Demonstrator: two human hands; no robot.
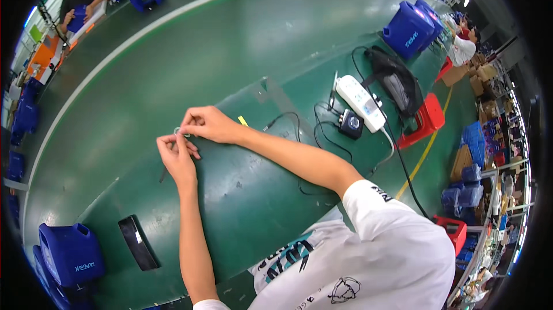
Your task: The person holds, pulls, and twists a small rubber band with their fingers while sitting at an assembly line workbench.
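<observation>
Over the green tabletop (242, 177) my two hands meet, fingertips almost touching. A small, thin, whitish loop (182, 132) lies between them; its exact kind is too small to make out. My left hand (178, 157) pinches it from below, with the other fingers curled. From the right, my right hand (212, 125) grips the loop between thumb and forefinger. Beside my left hand a thin dark strip (163, 175) lies on the table, partly hidden by the hand. A short yellow strip (242, 120) rests just past my right wrist.
To the right are a white power strip (360, 101), a black adapter (351, 124), tangled black cables and a black bag (394, 82). A phone (138, 242) lies at left, near a blue box-like case (72, 255). Another blue case (408, 29) stands far right, beyond a red stool (427, 119).
</observation>
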